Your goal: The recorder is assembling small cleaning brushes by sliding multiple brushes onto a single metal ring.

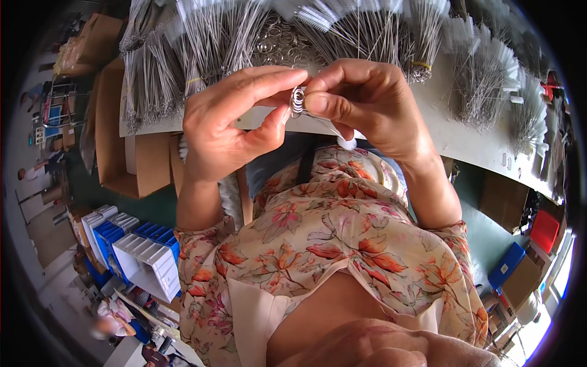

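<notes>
Close in front of my chest, at the table's near edge, both hands meet around a small stack of shiny metal rings (298, 101). My left hand (235, 119) is closed on the rings, pinching them between thumb and fingertips. My right hand (370, 104) pinches at the rings' right side with thumb and forefinger. Thin wire slants down beneath its fingers toward a white tip (347, 144), which looks like a wire-handled brush; its far end is hidden by the fingers. Beyond my hands lies a pile of loose metal rings (278, 43).
Bundles of wire brushes (214, 40) with white bristles cover the back of the pale table (449, 137), with more bundles (480, 79) to the right. An open cardboard box (143, 165) stands left of the table. White and blue plastic bins (143, 257) are stacked at lower left.
</notes>
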